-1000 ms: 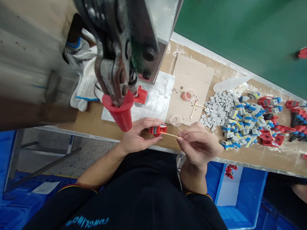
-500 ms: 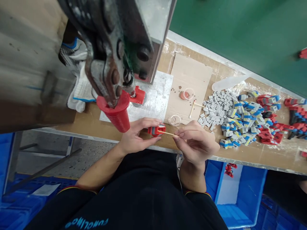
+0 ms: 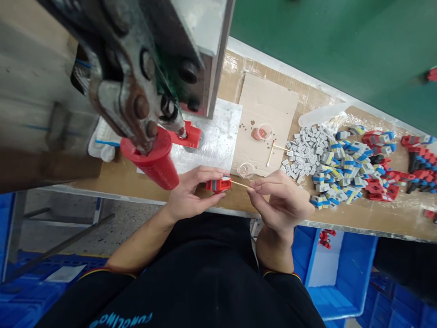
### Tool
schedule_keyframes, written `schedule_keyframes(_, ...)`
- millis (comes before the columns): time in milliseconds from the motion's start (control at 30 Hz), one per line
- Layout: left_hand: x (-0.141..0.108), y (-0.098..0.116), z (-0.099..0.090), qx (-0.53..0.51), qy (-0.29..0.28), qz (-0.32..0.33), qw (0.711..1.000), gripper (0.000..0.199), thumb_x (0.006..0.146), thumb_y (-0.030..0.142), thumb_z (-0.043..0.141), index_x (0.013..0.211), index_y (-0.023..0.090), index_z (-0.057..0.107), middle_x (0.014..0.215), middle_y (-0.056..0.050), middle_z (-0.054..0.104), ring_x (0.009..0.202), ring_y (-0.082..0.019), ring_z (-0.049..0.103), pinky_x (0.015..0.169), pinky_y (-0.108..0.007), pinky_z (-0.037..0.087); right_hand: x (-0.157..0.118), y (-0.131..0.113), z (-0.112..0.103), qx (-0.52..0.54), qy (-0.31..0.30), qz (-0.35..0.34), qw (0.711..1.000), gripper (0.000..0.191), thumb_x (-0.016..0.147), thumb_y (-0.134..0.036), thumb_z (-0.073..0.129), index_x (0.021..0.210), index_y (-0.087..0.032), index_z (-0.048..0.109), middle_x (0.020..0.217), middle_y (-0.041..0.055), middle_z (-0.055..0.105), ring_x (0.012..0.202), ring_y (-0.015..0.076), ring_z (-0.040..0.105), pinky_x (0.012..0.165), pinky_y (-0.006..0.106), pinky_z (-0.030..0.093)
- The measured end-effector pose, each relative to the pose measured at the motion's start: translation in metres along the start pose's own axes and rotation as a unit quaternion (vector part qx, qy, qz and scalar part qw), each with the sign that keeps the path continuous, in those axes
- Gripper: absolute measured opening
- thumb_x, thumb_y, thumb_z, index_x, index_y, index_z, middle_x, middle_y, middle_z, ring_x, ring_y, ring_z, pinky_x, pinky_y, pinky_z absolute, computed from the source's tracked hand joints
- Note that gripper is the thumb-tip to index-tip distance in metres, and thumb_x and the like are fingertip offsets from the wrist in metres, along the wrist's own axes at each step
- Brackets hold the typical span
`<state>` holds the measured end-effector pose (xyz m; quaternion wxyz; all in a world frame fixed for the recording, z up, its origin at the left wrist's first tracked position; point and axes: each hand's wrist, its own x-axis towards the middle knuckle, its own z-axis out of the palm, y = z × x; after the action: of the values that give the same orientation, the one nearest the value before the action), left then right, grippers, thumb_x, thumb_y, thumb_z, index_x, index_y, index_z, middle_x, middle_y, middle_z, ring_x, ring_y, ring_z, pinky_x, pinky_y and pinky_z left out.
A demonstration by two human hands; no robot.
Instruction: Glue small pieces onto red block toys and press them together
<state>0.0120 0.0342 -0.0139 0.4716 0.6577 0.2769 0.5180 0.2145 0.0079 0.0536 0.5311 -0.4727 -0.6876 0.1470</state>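
Left hand (image 3: 186,195), below-left of frame centre, half-curled, grips red-grey part (image 3: 220,184). Right hand (image 3: 280,197), lower right of centre, pinched nearly closed, holds thin stick (image 3: 240,183), tip at part.

A workshop, shown by the lever machine (image 3: 111,98), heaped parts (image 3: 353,159) and blue bin (image 3: 357,269).

- Red blocky plastic piece (image 3: 220,184): grey band
- Pale slim stick (image 3: 240,184)
- Red tapered plastic handle (image 3: 150,165)
- Tan rectangular cardboard sheet (image 3: 273,96): dark brown spots
- Light-grey small flat tiles (image 3: 307,148)
- Grey blocky plastic parts (image 3: 337,169): blue, yellow patches
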Motion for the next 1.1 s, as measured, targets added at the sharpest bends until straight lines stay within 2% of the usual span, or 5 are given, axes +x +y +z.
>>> schedule_keyframes(367, 0.000, 0.000, 0.000, 0.014, -0.001, -0.005, 1.000, 0.053, 0.081, 0.007, 0.090, 0.128, 0.026, 0.074, 0.119, -0.008, 0.083, 0.106, -0.022, 0.083, 0.092, -0.033, 0.071, -0.001, -0.003, -0.003, 0.044, -0.023, 0.034, 0.998, 0.022, 0.086, -0.003, 0.078, 0.089, -0.024, 0.073, 0.073, -0.0018, 0.078, 0.058, 0.0154, 0.071, 0.054, 0.029, 0.057)
schedule_keyframes(667, -0.002, -0.001, 0.000, -0.003, 0.001, -0.010, 1.000, 0.050, 0.082, 0.008, 0.090, 0.127, 0.025, 0.074, 0.120, -0.009, 0.083, 0.107, -0.022, 0.083, 0.092, -0.031, 0.070, -0.001, -0.007, 0.012, 0.079, 0.001, 0.029, 0.996, 0.017, 0.090, -0.008, 0.078, 0.090, -0.023, 0.071, 0.075, -0.0011, 0.079, 0.059, 0.0154, 0.072, 0.054, 0.030, 0.056)
schedule_keyframes(867, -0.002, -0.001, 0.000, -0.019, 0.008, -0.010, 1.000, 0.046, 0.083, 0.010, 0.090, 0.124, 0.023, 0.074, 0.120, -0.010, 0.083, 0.110, -0.023, 0.083, 0.095, -0.032, 0.070, -0.012, 0.018, -0.019, 0.044, 0.094, 0.042, 0.994, 0.013, 0.091, -0.014, 0.081, 0.088, -0.024, 0.072, 0.071, -0.0023, 0.073, 0.060, 0.0158, 0.069, 0.057, 0.030, 0.052)
schedule_keyframes(933, -0.003, -0.001, 0.001, -0.027, 0.017, -0.015, 0.999, 0.043, 0.084, 0.012, 0.091, 0.122, 0.023, 0.075, 0.119, -0.010, 0.083, 0.109, -0.023, 0.083, 0.094, -0.032, 0.070, -0.016, 0.027, -0.030, -0.009, 0.069, 0.056, 0.996, 0.015, 0.090, -0.012, 0.081, 0.090, -0.025, 0.073, 0.074, -0.0020, 0.075, 0.065, 0.0163, 0.070, 0.061, 0.031, 0.053)
schedule_keyframes(1100, -0.005, -0.003, 0.002, -0.042, 0.030, -0.037, 0.998, 0.037, 0.085, 0.015, 0.092, 0.117, 0.021, 0.075, 0.121, -0.011, 0.083, 0.110, -0.022, 0.083, 0.093, -0.028, 0.070, -0.017, 0.031, -0.032, -0.122, -0.096, 0.052, 0.987, 0.015, 0.094, -0.011, 0.077, 0.093, -0.026, 0.075, 0.088, 0.0012, 0.076, 0.078, 0.0177, 0.069, 0.071, 0.033, 0.056)
